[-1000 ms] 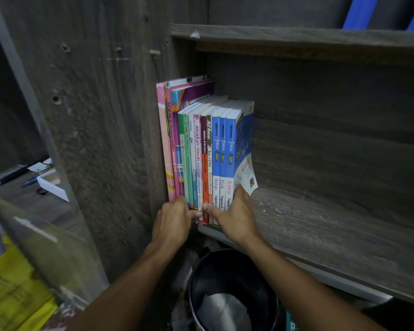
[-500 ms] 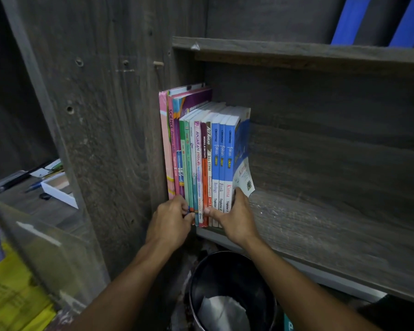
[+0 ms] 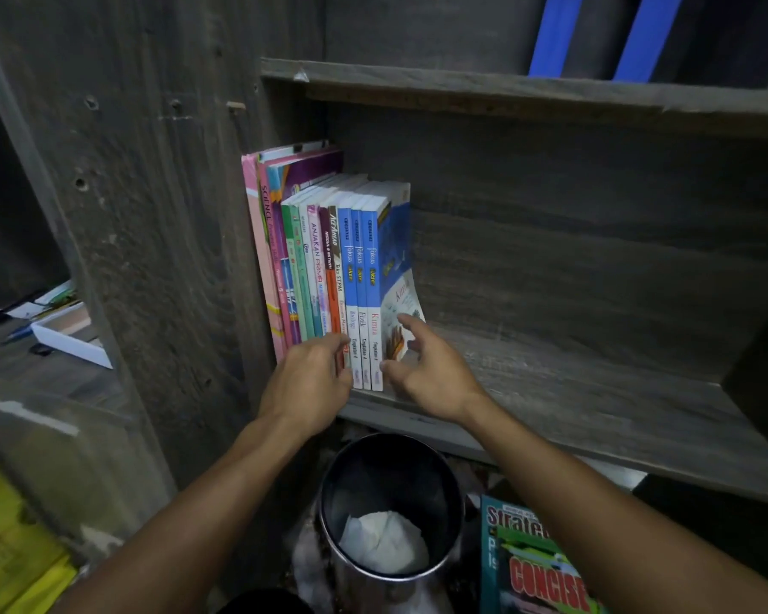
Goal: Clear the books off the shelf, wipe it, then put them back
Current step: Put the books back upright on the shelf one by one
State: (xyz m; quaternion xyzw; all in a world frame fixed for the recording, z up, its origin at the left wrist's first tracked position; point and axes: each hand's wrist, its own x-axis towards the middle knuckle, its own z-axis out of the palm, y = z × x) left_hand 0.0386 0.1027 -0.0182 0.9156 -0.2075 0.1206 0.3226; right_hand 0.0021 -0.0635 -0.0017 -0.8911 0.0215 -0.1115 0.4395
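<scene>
A row of upright books stands at the left end of the grey wooden shelf, pressed against the side panel. Pink and purple books are on the left, green and red ones in the middle, three blue-spined ones on the right. My left hand rests against the bottom of the middle spines, fingers curled. My right hand is just right of the blue books with fingers spread, its fingertips near the curled cover of the outermost book. Neither hand visibly grips a book.
A metal bin with crumpled white paper stands on the floor below the shelf edge. More books lie on the floor to its right. A desk with a white tray is at left. An upper shelf board runs above.
My right hand has come off the blue books and opened, moving slightly right. My left hand stayed at the bottom of the spines. The books stand as before.
</scene>
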